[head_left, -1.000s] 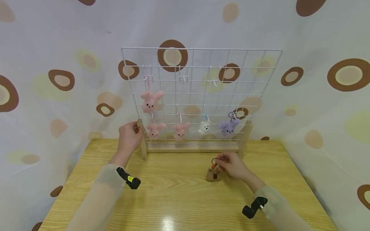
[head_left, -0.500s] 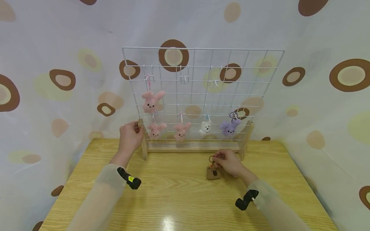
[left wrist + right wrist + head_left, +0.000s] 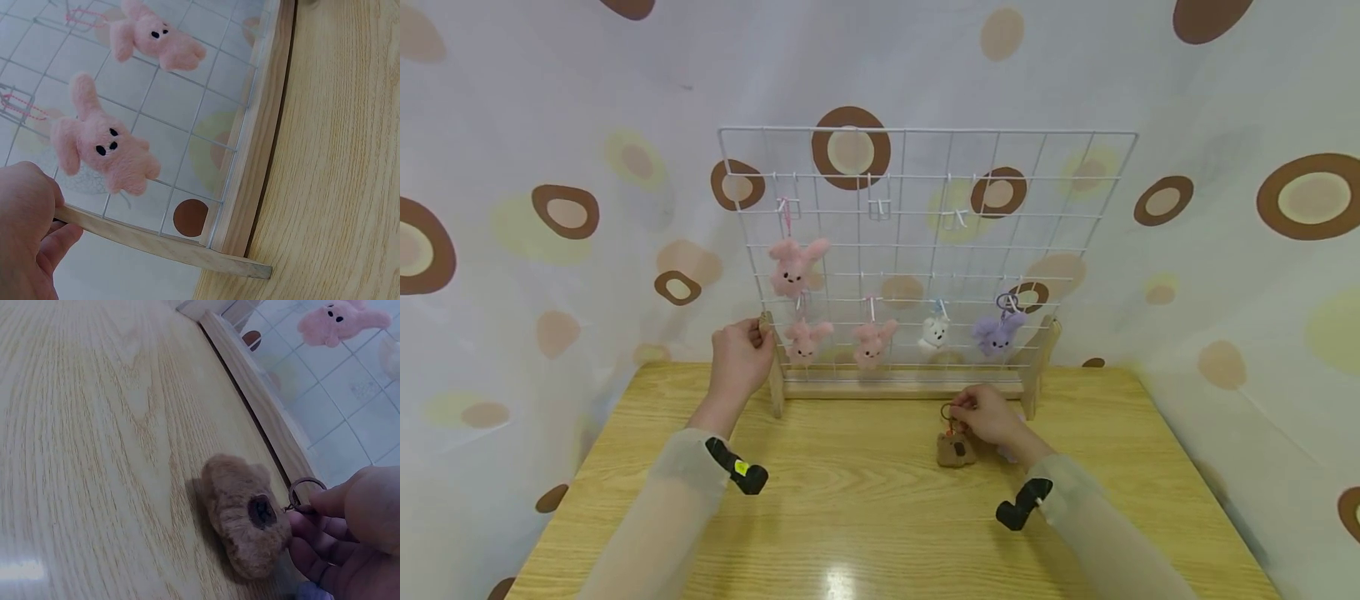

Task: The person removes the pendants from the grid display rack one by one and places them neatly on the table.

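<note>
My left hand [image 3: 742,354] pinches the upper end of the rack's left wooden post [image 3: 156,240], thumb and fingers on either side. By its ring, my right hand [image 3: 990,415] holds a brown plush keychain [image 3: 244,515] with a dark nose. The brown plush [image 3: 955,450] is low over the table in front of the rack; whether it touches the wood is unclear. Under the right wrist a pale purple thing [image 3: 1007,454] lies mostly hidden. On the white wire grid rack [image 3: 925,131] hang pink rabbit plushes [image 3: 795,268], a white plush [image 3: 935,333] and a purple one [image 3: 998,335].
Bare white hooks [image 3: 880,207] sit in the middle of the grid's upper part, with another hook [image 3: 957,219] to their right. The rack's wooden base bar [image 3: 895,389] stands along the back of the wooden table [image 3: 850,517]. A patterned cloth [image 3: 1187,283] hangs behind.
My right hand and forearm have shifted slightly left and up with the brown plush keychain. More of the pale purple thing now shows under that wrist. The left hand stays on the post.
</note>
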`<state>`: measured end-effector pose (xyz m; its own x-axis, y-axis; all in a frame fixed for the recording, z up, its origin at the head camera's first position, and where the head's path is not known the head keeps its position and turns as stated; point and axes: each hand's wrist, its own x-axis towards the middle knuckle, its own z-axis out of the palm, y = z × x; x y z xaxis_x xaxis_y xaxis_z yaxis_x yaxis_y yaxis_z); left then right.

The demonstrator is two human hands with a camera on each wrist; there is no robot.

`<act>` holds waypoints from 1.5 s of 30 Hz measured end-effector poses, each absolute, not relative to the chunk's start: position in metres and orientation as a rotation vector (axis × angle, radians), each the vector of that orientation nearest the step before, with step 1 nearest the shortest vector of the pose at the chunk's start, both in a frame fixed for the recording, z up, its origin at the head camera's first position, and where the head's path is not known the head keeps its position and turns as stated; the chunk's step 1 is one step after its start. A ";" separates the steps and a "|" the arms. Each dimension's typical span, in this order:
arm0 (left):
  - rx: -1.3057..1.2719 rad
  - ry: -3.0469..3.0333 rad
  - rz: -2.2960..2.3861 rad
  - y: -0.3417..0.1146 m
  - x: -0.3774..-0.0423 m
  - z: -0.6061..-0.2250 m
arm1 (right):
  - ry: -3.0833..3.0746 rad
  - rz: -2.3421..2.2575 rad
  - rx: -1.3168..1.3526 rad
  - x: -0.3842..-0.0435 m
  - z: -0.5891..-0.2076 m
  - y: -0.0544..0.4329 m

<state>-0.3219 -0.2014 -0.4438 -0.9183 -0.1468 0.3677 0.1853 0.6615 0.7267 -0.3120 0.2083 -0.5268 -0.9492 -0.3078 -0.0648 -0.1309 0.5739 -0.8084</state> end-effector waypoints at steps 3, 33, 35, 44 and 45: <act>-0.030 -2.488 -1.146 -0.201 -0.322 -0.445 | 2.612 -1.269 -0.321 -0.314 -0.529 0.208; -0.045 -2.476 -1.125 -0.199 -0.322 -0.446 | 2.718 -1.151 -0.336 -0.318 -0.524 0.214; -0.045 -2.475 -1.120 -0.199 -0.322 -0.446 | 2.733 -1.148 -0.358 -0.318 -0.521 0.214; -0.047 -2.468 -1.110 -0.201 -0.322 -0.446 | 2.691 -1.196 -0.558 -0.313 -0.497 0.207; -0.047 -2.467 -1.113 -0.201 -0.322 -0.446 | 2.685 -1.196 -0.574 -0.312 -0.493 0.205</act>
